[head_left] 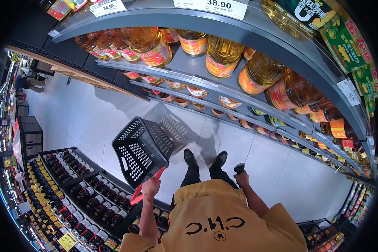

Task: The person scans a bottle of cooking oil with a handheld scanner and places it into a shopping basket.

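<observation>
Clasped at the red handle (136, 196) by the left hand (150, 187), the basket (135, 161) was tilted.
Right of the basket, the right hand (242, 179) was closed around a dark, rounded object (239, 168), too unclear to name. With one hand on the basket, a slack hold might have let it tip and drop. It looked black and rigid, punched with round holes. Dark bottles (97, 201) stood left of it; oil bottles (222, 63), beyond it.
</observation>
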A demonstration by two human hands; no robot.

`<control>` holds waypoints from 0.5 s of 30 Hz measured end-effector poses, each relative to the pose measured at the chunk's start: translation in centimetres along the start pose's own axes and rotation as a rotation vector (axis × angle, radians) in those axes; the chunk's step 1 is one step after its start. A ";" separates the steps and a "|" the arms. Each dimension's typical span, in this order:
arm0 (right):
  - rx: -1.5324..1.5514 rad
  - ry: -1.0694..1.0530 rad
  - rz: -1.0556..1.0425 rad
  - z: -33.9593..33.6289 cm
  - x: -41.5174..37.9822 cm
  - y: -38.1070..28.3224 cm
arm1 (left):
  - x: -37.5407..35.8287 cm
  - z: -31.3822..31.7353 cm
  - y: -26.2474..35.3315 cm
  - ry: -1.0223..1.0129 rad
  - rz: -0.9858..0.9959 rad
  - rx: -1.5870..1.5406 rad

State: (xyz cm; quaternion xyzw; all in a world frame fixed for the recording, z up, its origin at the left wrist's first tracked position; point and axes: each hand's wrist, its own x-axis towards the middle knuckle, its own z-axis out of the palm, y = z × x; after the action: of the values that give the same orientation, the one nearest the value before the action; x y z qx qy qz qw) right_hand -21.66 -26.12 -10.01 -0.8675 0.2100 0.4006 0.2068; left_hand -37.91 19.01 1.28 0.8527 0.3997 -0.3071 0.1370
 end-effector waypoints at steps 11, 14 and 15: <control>0.000 0.012 -0.033 0.1 0.2 0.0 | 0.0 -0.1 -0.1 -0.017 -0.021 0.011; 0.018 0.025 -0.062 0.4 0.3 0.4 | -0.1 -0.2 0.2 -0.030 -0.026 0.020; 0.028 0.039 -0.068 0.4 0.4 0.7 | -0.2 0.0 0.0 -0.031 -0.026 0.026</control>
State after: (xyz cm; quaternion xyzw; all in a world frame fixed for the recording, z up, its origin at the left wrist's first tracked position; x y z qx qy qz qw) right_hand -22.04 -26.54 -10.68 -0.8788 0.1899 0.3733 0.2285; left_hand -37.97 18.90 1.37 0.8442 0.4048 -0.3273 0.1282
